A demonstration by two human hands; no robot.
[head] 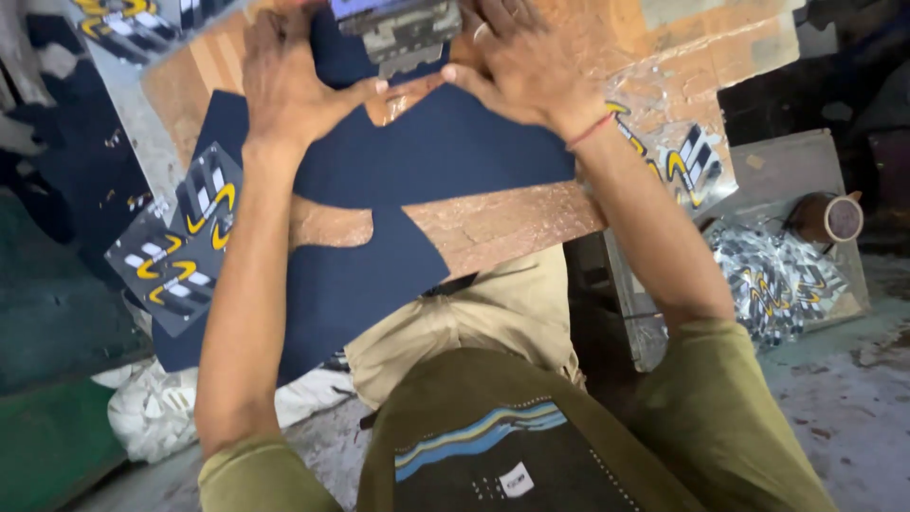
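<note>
— Hands, where are they?
— Left hand (284, 81) and right hand (517, 71) lie flat with fingers spread, grasping nothing; both press the dark navy cut fabric sheet (417, 152) on the wooden surface (512, 223), under the grey metal press head (403, 33).

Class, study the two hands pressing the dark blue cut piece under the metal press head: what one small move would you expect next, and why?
Probably a slight slide of the dark blue piece further under the press head. Left hand and right hand lie flat on it either side of the head, thumbs framing a notch where the wooden board shows through, so it looks not quite seated.
</note>
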